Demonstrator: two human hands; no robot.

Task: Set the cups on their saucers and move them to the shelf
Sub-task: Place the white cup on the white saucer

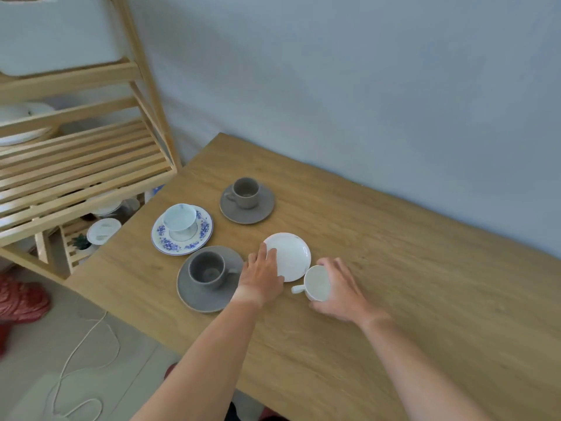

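1. The slatted pine shelf (82, 165) stands at the left, against the table's end.
2. A blue-flowered saucer (182, 229) carries a white footed cup (179, 219); no writing is legible.
3. Two matte grey cups sit on grey saucers, one near (206, 270), one farther back (246, 192).
4. The left hand (262, 273) lies flat, fingers spread, on a bare white saucer (291, 256).
5. The right hand (340, 288) wraps a glossy white cup (317, 283) just beside that saucer, on the wooden table (394, 268).
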